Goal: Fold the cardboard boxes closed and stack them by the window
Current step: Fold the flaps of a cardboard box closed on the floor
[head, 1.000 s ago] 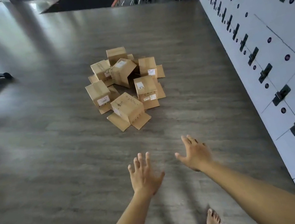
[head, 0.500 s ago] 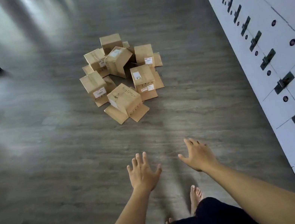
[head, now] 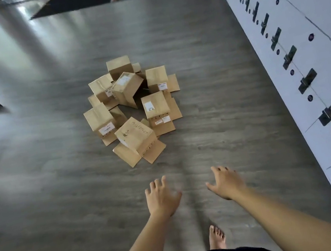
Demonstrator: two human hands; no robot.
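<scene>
Both hands reach lower and nearer the boxes than 1 second ago, and 1 bare foot (head: 216,237) now leads.

Left hand (head: 161,196) and right hand (head: 225,181) hang apart over the floor (head: 39,192), fingers spread, holding nothing. Boxes (head: 132,106) lie in a loose heap on the floor ahead, near the lockers (head: 317,76): about 7 brown cartons, most upside down with flaps splayed flat, 1 tipped on its side. Grabbing a box by a loose flap could tear it or topple its neighbours.
</scene>
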